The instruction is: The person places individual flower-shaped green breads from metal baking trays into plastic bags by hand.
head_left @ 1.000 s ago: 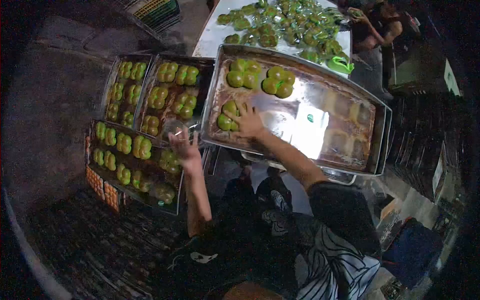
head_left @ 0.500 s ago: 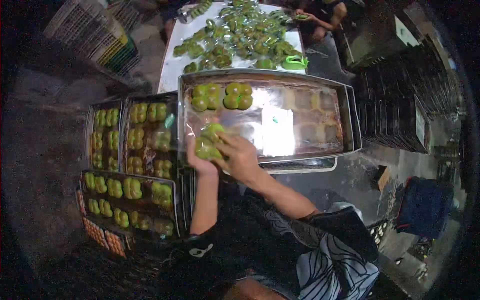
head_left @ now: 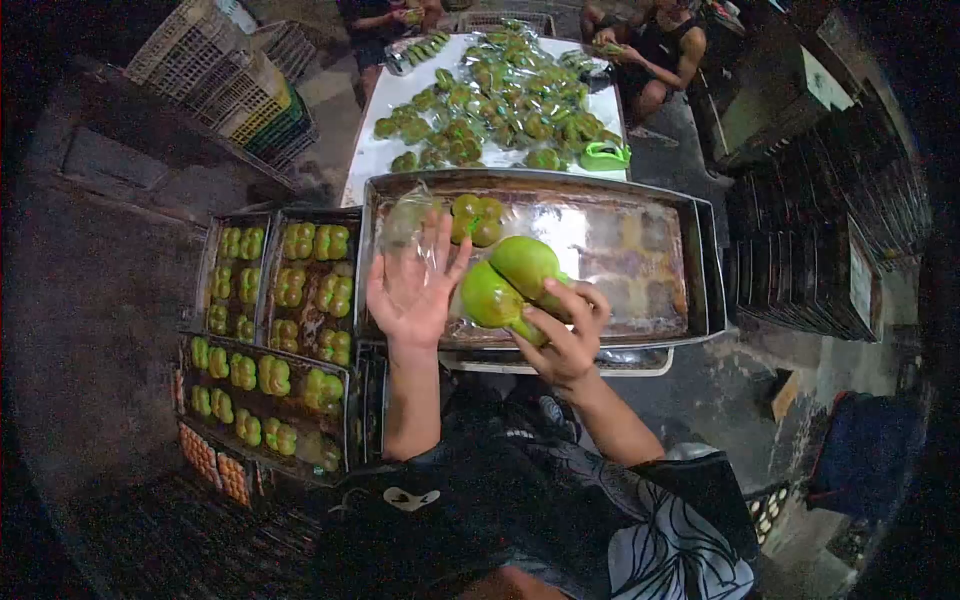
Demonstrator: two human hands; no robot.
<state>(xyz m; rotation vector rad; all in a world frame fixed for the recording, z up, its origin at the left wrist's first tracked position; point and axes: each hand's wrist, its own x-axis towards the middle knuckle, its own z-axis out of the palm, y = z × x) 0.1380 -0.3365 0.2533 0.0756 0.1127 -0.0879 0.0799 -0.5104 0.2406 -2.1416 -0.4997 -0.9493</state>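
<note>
A green bun (head_left: 510, 280) is held up in the right grip (head_left: 567, 340), at the fingertips, two of its plump lobes showing toward the far left of that grip. The fingers are curled in around its near end. The left grip (head_left: 413, 305) is spread wide, palm up, to the left of the bun and apart from it. Clear film (head_left: 428, 195) shows around its fingers; whether the fingers are inside the film cannot be told.

Under and beyond both grips is a tray (head_left: 665, 300). Just past the held bun, a second bun (head_left: 478, 219) sits in it; to the right of the right grip its floor is bare and stained.

Farther left of the left grip, three side trays (head_left: 308, 310) carry rows of green buns (head_left: 274, 376). Beyond the tray is a white bench (head_left: 400, 90) heaped with wrapped buns (head_left: 520, 95), with a bright green object (head_left: 605, 155) at its near right corner. A co-worker (head_left: 680, 55) sits at the bench's right side. Crates (head_left: 215, 70) stand far left of the grips, stacked dark trays (head_left: 795, 275) far right.
</note>
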